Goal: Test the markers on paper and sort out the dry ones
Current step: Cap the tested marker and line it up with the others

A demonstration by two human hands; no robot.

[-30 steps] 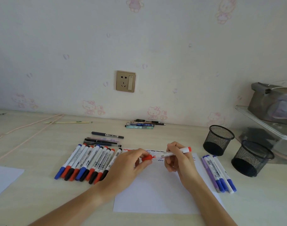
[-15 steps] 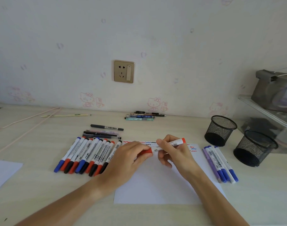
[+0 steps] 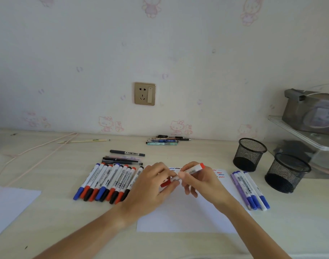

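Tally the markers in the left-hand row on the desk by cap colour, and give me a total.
Blue caps: 2
Red caps: 4
Black caps: 4
Total: 10

A white, red-ended marker slants between the fingers, its red cap at the lower end. White paper lies flat beneath. Marker rows lie left and right of them.

Pale cartoon-cat wallpaper with a gold socket backs a light desk.
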